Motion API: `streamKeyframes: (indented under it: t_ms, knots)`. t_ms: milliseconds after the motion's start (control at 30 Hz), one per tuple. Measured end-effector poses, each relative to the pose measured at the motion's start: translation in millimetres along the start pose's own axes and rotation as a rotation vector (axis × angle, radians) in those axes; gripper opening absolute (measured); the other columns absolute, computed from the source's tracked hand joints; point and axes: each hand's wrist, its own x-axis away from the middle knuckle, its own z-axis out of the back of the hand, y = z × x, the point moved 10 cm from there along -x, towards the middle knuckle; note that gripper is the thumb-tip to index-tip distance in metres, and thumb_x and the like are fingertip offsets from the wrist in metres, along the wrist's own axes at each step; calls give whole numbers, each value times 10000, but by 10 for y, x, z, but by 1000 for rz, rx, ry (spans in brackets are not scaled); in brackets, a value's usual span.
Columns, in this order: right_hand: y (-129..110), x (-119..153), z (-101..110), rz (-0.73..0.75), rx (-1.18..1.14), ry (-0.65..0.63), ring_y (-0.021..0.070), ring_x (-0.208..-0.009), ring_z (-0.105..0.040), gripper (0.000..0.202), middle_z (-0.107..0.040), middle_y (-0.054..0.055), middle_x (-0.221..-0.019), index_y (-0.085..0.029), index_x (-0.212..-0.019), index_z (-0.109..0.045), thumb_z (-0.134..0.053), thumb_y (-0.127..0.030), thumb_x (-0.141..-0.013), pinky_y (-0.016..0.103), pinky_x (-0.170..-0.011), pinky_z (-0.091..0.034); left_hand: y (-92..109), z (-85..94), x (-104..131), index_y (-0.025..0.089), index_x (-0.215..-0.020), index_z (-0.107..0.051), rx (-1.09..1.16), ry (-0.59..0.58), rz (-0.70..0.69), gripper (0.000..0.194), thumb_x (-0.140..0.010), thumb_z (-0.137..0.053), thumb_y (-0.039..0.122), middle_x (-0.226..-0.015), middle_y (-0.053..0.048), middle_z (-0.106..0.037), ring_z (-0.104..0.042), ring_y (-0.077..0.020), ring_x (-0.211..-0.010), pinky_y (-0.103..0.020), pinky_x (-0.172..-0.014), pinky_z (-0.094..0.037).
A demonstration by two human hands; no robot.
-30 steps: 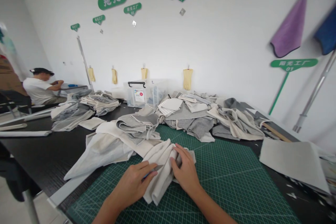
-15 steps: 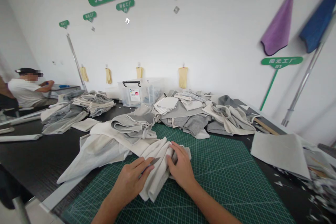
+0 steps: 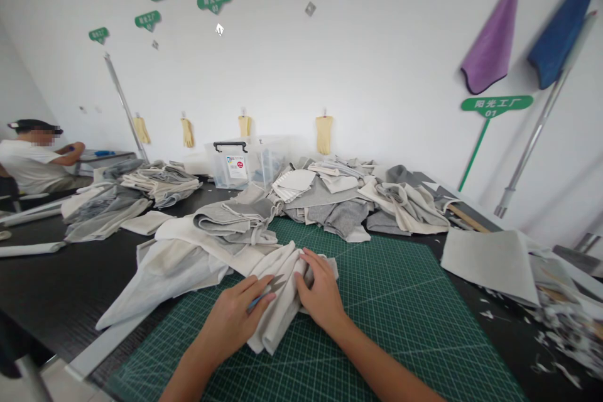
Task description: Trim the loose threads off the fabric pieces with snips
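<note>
On the green cutting mat (image 3: 400, 301), near its left side: one whitish cloth (image 3: 271, 326), gathered in loose lengthwise folds, its near end flat on the grid.

Left hand (image 3: 230, 317): grip clamped on small scissors (image 3: 277, 282), blue-handled, blades parted, points directed across the folds toward the right hand. Whether the blades touch the fabric cannot be told.

Right hand (image 3: 325, 298): grip drawn in on the cloth's upper right part, thumb and forefinger somewhat apart with a fold between.

Handling, as judged: the fold seems best kept taut by the right hand, its thumb out of the blades' line; shallow, short closings of the points should spare the layers beneath.

Adjoining, left: a pale cloth length (image 3: 164, 279), partly over the mat's edge; any join with the held piece is unclear. Above it, a folded grey cloth (image 3: 233, 220).

Beyond: a heap of grey and cream cloths (image 3: 325, 191); a clear plastic box (image 3: 228, 171), black-handled. Right: a flat grey sheet (image 3: 487, 264) and pale scraps (image 3: 572, 333). Beneath all: a black counter (image 3: 28, 289).
</note>
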Motion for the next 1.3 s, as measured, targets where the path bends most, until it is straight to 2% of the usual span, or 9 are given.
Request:
streamKeyframes:
  t_ms: [100,300,433,567,633,800,1000,1167,1300]
  knots:
    - [-4,0,2,5,1,4,265,-1252,-501,389,-568,106,-1339,-162,-1204,-622,-538,-247,-833,475,-1115,-329,-15,-60,2,210,-1208,-588,-12,-46,3,270,-959,-501,267,-992,-60,-671,-651,-172,-873,-293,-824,-552]
    - [-7,2,2,-1,-4,2,257,-1255,-500,387,-570,106,-1338,-155,-1197,-623,-545,-236,-827,474,-1119,-326,-5,-22,25,211,-1198,-581,18,-14,1,256,-958,-506,259,-1003,-56,-668,-646,-166,-896,-288,-834,-541]
    - [-14,3,12,-1,-3,7,254,-1254,-499,386,-571,103,-1338,-157,-1197,-621,-546,-233,-826,468,-1114,-334,-10,-60,30,218,-1217,-573,2,-55,10,276,-953,-518,275,-990,-54,-666,-646,-171,-877,-289,-806,-544]
    - [-22,5,15,2,-3,4,250,-1256,-496,386,-567,98,-1342,-159,-1202,-617,-542,-227,-830,457,-1119,-329,-1,38,25,197,-1155,-602,20,51,-23,223,-957,-505,232,-981,-58,-674,-648,-166,-870,-275,-795,-538]
    - [-24,7,18,1,0,4,250,-1255,-496,387,-567,97,-1341,-160,-1204,-616,-541,-226,-830,455,-1121,-325,-8,54,23,197,-1164,-598,26,68,-21,229,-955,-511,231,-1012,-59,-674,-649,-165,-899,-272,-810,-534]
    - [-33,9,20,9,-3,9,249,-1249,-500,379,-569,103,-1338,-158,-1195,-620,-542,-229,-830,454,-1107,-340,-37,-68,29,216,-1219,-576,4,-53,7,279,-952,-523,278,-978,-43,-669,-650,-166,-869,-285,-786,-539]
    - [-31,5,16,12,1,11,243,-1247,-502,380,-572,99,-1336,-158,-1195,-619,-545,-228,-829,448,-1112,-336,18,21,30,200,-1149,-600,23,22,-34,216,-960,-504,243,-957,-50,-676,-649,-151,-842,-265,-777,-534]
    - [-31,5,17,13,4,10,245,-1256,-496,380,-570,97,-1339,-159,-1199,-617,-544,-230,-833,452,-1118,-327,-12,-34,17,202,-1198,-587,23,-36,24,265,-955,-512,278,-966,-54,-675,-649,-161,-847,-273,-776,-540]
    - [-27,8,20,9,-6,15,249,-1252,-503,385,-572,98,-1337,-165,-1199,-619,-549,-227,-825,455,-1113,-335,-19,3,28,195,-1137,-619,13,17,-1,221,-961,-498,251,-954,-58,-681,-653,-165,-840,-283,-793,-538]
